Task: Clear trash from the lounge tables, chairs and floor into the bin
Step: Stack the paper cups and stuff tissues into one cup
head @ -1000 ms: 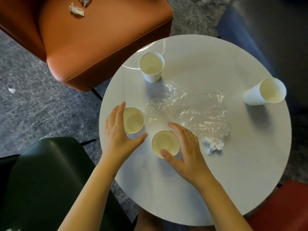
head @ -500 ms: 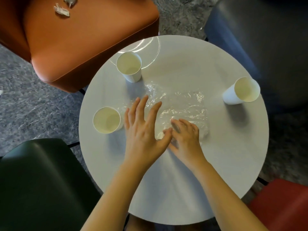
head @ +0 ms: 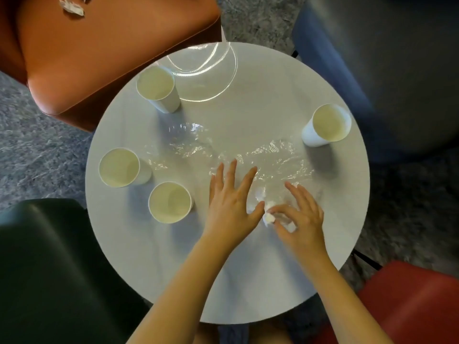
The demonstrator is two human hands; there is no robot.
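Note:
Several empty paper cups stand on the round white table: one at the back left, one at the left edge, one near the front, one at the right. A crinkled sheet of clear plastic film lies flat in the middle. My left hand rests flat on the film's near edge, fingers spread. Beside it my right hand pinches a crumpled white tissue between thumb and forefinger, at the film's near edge.
An orange chair at the back left carries crumpled paper scraps. A dark green chair stands at the near left, a dark blue chair at the back right, a red chair at the near right. Grey carpet surrounds the table.
Both hands left the two near cups and came to the film. The left hand now lies flat on it and the right hand has closed on the tissue. The cup once under my hands stands free.

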